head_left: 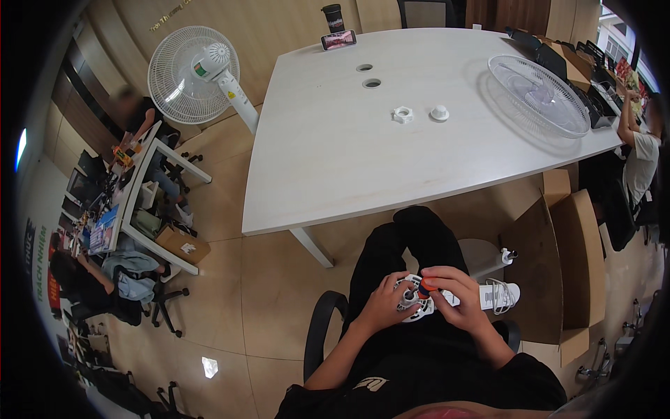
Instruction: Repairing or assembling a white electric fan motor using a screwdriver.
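A white fan motor head with a slotted round front rests on my lap. My left hand is closed around its left side, thumb near the central shaft. The fingers of my right hand pinch a small orange-red and dark piece at the shaft; its exact kind is unclear. To the right extends the fan's white body, with a cord coiled around it. On the table lie a white lobed ring nut, a white round knob and a wire fan grille with clear blades.
The white table stands in front of me, with a phone and dark cup at its far edge. An open cardboard box is at my right, beside a white fan base. An assembled fan stands far left.
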`<state>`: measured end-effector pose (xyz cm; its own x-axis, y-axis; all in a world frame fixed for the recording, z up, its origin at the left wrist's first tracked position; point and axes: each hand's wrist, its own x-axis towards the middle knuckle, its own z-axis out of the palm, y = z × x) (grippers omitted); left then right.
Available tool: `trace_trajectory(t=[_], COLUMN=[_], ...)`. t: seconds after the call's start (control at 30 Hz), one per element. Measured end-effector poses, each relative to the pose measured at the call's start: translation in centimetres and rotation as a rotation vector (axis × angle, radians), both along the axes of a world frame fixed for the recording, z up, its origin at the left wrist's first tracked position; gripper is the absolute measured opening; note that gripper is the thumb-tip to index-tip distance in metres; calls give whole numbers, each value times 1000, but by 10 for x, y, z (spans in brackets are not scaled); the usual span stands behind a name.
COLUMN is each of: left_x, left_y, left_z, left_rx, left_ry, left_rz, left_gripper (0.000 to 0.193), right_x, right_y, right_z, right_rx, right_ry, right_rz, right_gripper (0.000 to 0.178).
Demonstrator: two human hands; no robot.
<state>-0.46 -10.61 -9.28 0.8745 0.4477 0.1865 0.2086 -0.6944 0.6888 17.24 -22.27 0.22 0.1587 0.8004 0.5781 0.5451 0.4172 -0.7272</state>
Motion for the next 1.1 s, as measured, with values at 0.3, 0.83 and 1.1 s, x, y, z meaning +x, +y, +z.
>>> trace_trajectory(t=[0.3,0.83,1.1], left_x=[-1,0,0], left_y=[0,-2,-2], left_z=[0,-1,-2], left_rx=[8,8,8], left_ry=[-6,3,3], left_rz=[8,12,16], left_gripper=[52,49,50], right_x=[-8,-4,-1], right_y=[4,2,1], right_z=[0,4,-1], right_rx=[49,80,55], right_ry=[18,-25,-55], right_rz=[-85,-129,-127], right_gripper=[31,34,33])
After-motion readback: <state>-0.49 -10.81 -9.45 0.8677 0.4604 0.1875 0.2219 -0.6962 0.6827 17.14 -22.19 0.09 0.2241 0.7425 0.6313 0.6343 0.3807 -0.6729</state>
